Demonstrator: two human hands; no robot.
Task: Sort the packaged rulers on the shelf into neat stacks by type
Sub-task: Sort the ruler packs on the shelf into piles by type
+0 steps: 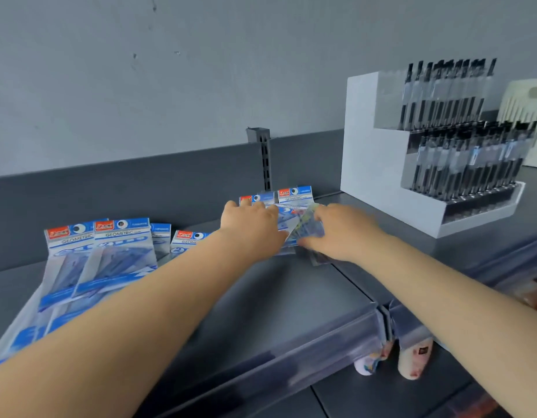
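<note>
Several blue-and-white "Geometric" ruler packs (110,254) lie fanned out on the left of the dark grey shelf (291,297). More of the same packs (294,194) lean at the back of the shelf near its middle. My left hand (252,224) lies over a pack in this middle group; its grip is hidden. My right hand (342,230) holds a small patterned, clear-wrapped pack (309,229) by its right edge, beside my left hand. Both arms reach forward over the shelf.
A white stepped display box (372,164) with several black pens stands at the right back. A cream plastic item (529,116) is behind it. A slotted upright (264,158) rises from the back panel. Clear price rail (291,354) lines the shelf's front edge; bottles (415,360) hang below.
</note>
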